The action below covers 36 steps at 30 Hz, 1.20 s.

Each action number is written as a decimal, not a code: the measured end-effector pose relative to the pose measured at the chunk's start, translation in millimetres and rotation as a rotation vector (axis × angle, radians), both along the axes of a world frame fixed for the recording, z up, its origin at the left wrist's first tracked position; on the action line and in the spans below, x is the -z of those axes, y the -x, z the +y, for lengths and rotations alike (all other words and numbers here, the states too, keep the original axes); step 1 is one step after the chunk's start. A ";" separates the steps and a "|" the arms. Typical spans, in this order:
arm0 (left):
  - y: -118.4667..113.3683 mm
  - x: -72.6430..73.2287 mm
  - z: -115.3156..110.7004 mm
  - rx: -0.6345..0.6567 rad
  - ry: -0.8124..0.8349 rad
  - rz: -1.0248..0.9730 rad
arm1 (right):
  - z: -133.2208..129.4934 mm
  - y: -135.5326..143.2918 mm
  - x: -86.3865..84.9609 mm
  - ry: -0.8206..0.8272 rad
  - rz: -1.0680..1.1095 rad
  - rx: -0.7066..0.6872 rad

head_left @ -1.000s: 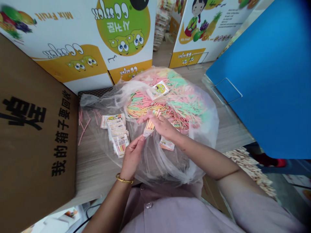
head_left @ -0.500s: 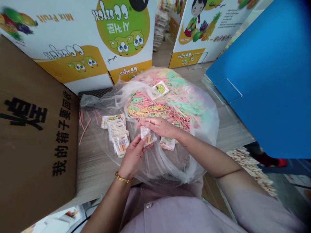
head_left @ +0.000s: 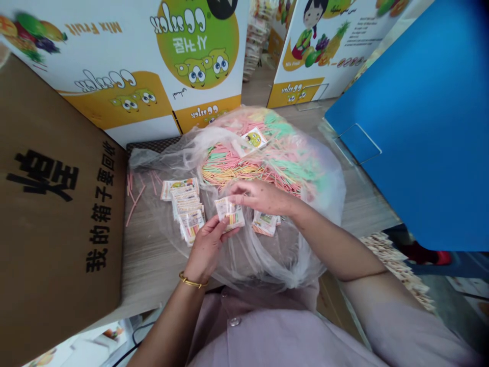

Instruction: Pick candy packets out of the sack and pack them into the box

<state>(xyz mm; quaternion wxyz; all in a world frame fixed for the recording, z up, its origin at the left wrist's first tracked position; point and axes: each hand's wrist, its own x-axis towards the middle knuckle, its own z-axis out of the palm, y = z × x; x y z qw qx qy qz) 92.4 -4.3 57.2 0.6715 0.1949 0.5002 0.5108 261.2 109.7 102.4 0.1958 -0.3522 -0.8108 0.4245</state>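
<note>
My left hand [head_left: 208, 245] pinches the lower left edge of a small candy packet [head_left: 231, 218], white and clear with coloured sticks showing through. My right hand [head_left: 260, 197] is at the packet's upper edge, thumb and fingertips closed on it. A row of overlapping candy packets [head_left: 190, 206] lies left of my hands. Several more packets [head_left: 265, 223] lie to the right, partly under my right wrist. Beyond my hands, pink, green and yellow candy sticks [head_left: 229, 168] fill a large clear plastic bag [head_left: 331, 178]. A single packet [head_left: 254, 138] with a green cartoon face rests on them.
A brown carton [head_left: 64, 219] stands at the left. White and yellow printed boxes [head_left: 126, 109] line the back. At the right rises a blue panel [head_left: 420, 127] with a wire loop [head_left: 369, 140]. Loose pink sticks [head_left: 134, 204] lie on the wooden table [head_left: 153, 275].
My right hand has lifted from lying across the packet, and its fingers now curl at the upper edge. More of the packet's face shows. My left hand keeps its hold.
</note>
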 end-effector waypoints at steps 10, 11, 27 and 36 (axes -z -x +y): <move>10.0 9.1 -23.0 -0.034 -0.164 0.415 | -17.6 19.7 4.5 0.090 -0.070 -0.095; 14.0 11.0 -30.6 -0.072 -0.204 0.580 | -20.5 25.0 4.6 0.086 -0.099 -0.091; 70.1 63.3 -56.2 -0.043 -0.247 1.721 | 13.1 140.2 45.7 -0.435 -0.253 -0.007; 80.6 61.0 -49.5 -0.001 -0.253 1.437 | 16.7 143.1 35.7 -0.132 -0.119 -0.196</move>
